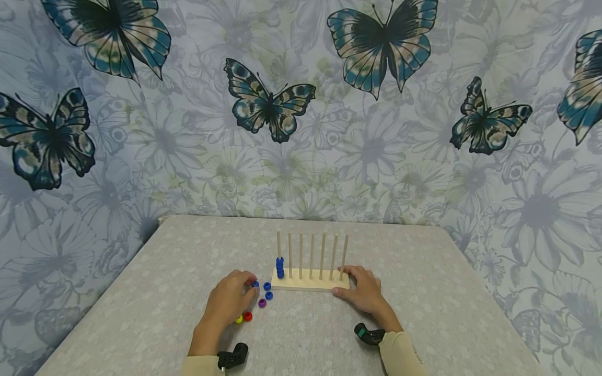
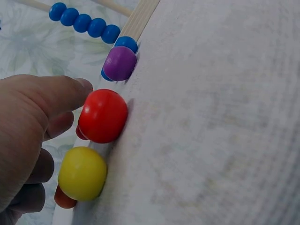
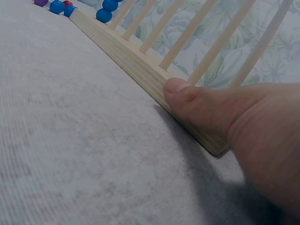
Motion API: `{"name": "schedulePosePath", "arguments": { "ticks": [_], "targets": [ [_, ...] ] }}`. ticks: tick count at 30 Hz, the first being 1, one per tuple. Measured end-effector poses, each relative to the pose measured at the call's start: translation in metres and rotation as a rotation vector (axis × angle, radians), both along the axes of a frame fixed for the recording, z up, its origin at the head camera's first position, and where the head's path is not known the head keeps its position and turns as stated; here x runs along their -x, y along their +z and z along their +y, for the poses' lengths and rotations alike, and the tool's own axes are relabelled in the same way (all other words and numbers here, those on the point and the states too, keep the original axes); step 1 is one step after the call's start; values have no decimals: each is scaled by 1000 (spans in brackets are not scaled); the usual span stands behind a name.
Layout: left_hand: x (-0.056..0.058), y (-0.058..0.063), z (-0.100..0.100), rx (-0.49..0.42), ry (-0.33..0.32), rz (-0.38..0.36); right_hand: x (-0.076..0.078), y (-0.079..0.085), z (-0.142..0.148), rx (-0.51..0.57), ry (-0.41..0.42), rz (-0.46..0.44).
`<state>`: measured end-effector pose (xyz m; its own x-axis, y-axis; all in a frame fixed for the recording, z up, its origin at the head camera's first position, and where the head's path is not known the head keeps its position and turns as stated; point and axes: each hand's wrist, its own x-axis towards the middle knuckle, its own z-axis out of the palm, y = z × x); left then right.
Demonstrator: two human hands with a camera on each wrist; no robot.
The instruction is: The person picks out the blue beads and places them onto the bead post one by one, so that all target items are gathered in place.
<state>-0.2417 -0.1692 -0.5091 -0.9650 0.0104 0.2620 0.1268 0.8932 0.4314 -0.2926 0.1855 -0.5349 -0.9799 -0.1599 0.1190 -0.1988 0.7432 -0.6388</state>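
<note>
A wooden peg board [image 1: 301, 284] with several upright rods stands on the table, and a stack of blue beads [image 1: 280, 268] fills the lower part of its leftmost rod. At the board's other end my right hand [image 1: 364, 290] grips the base, thumb [image 3: 180, 91] along the front edge and fingers behind. To the left of the board, my left hand [image 1: 228, 300] pinches a blue bead [image 1: 255, 284] between thumb and index fingertips; in the left wrist view that bead is hidden. Two loose blue beads [image 1: 268, 291] and a purple bead [image 1: 262, 303] lie between this hand and the board.
Close by the left hand lie a red bead [image 2: 104, 116] and a yellow bead [image 2: 83, 173], with orange-brown beads partly hidden behind them. A pale patterned cloth covers the table [image 1: 310, 334]. Behind it rises a wall [image 1: 291, 177] with butterflies and flowers.
</note>
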Motion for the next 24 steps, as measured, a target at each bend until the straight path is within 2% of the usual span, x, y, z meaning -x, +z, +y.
{"name": "schedulePosePath", "arguments": {
  "ticks": [14, 24],
  "targets": [
    [1, 5, 4, -4, 12, -7, 0, 2, 3, 8, 6, 11],
    [-1, 1, 4, -23, 5, 40, -2, 5, 1, 19, 1, 11]
  ]
}}
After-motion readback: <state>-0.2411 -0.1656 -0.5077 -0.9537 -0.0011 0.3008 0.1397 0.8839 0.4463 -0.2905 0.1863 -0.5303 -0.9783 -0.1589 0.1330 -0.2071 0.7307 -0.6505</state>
